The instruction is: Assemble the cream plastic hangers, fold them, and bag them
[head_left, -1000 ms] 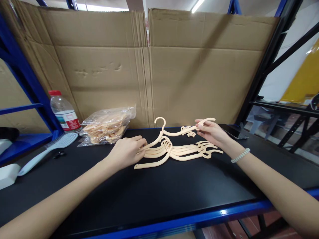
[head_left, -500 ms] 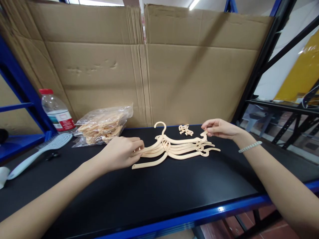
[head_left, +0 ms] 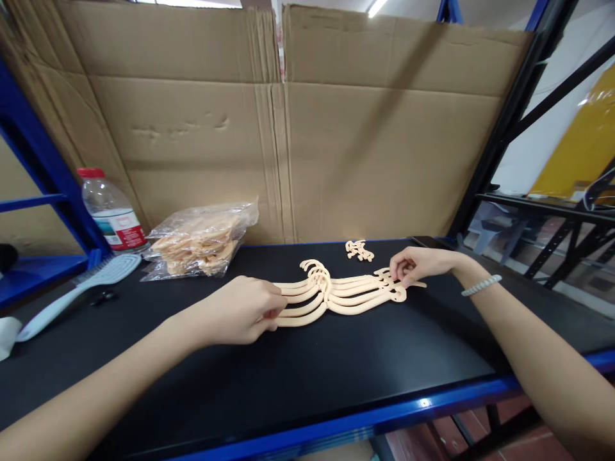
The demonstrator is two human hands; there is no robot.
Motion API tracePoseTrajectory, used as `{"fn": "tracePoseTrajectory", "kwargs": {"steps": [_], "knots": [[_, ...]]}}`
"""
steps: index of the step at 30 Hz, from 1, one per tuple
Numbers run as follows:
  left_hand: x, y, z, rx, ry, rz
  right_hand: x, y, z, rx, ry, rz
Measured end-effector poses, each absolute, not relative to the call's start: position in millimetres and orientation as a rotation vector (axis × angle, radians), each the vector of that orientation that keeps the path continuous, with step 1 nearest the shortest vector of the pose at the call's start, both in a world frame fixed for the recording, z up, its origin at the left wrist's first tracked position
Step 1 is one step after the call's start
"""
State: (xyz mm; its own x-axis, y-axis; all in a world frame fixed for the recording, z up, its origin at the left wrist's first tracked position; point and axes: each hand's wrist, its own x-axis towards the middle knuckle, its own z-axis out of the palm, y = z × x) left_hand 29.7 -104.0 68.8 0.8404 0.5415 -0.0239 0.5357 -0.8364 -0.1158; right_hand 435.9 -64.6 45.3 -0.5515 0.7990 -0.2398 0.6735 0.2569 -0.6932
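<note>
Several beige plastic clothes hangers [head_left: 358, 308] lie flat on the black tabletop, nested in a row with their curved hooks bunched in the middle. My left hand [head_left: 247, 308] is closed over their left ends, fingers curled on the front hangers. At the other side, my right hand [head_left: 414, 265] pinches the right end of a hanger among the notched tips; the fingers partly hide that end. Just behind the hangers is a small pile of beige plastic pieces [head_left: 359, 251].
A clear bag of beige parts [head_left: 199, 240] stands at the back left, beside a red-capped bottle [head_left: 115, 214]. A pale blue hairbrush [head_left: 91, 288] and a small black item [head_left: 103, 297] lie at left. Cardboard [head_left: 384, 141] walls the back; a blue rail [head_left: 384, 419] edges the front.
The raised hanger has come down among the others, its hook now lying with theirs. My right hand has moved down and toward me; my left hand has shifted slightly toward me too.
</note>
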Motion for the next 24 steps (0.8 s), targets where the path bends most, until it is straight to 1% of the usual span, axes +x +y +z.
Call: {"fn": "tracePoseTrajectory", "kwargs": {"steps": [7,15,18,21,24], "knots": [[27.0,-86.5,54.3,-2.756,-0.904,0.004,429.8,-64.6,44.8,-1.542,-2.343,0.947],[24.1,-79.7,49.0,-2.634,-0.938,-0.055,419.2,-68.9,46.5,-1.539,-2.352,0.755],[27.4,-83.6,49.0,-2.642,-0.929,-0.133,405.2,-69.7,43.6,-1.492,-2.255,0.575],[33.1,-85.9,42.7,-2.693,-0.938,-0.255,380.4,-70.3,31.8,-1.435,-2.131,0.287],[38.3,-84.4,28.2,-2.738,-0.969,-0.358,352.2,-76.6,16.6,-1.337,-2.201,0.085]]}}
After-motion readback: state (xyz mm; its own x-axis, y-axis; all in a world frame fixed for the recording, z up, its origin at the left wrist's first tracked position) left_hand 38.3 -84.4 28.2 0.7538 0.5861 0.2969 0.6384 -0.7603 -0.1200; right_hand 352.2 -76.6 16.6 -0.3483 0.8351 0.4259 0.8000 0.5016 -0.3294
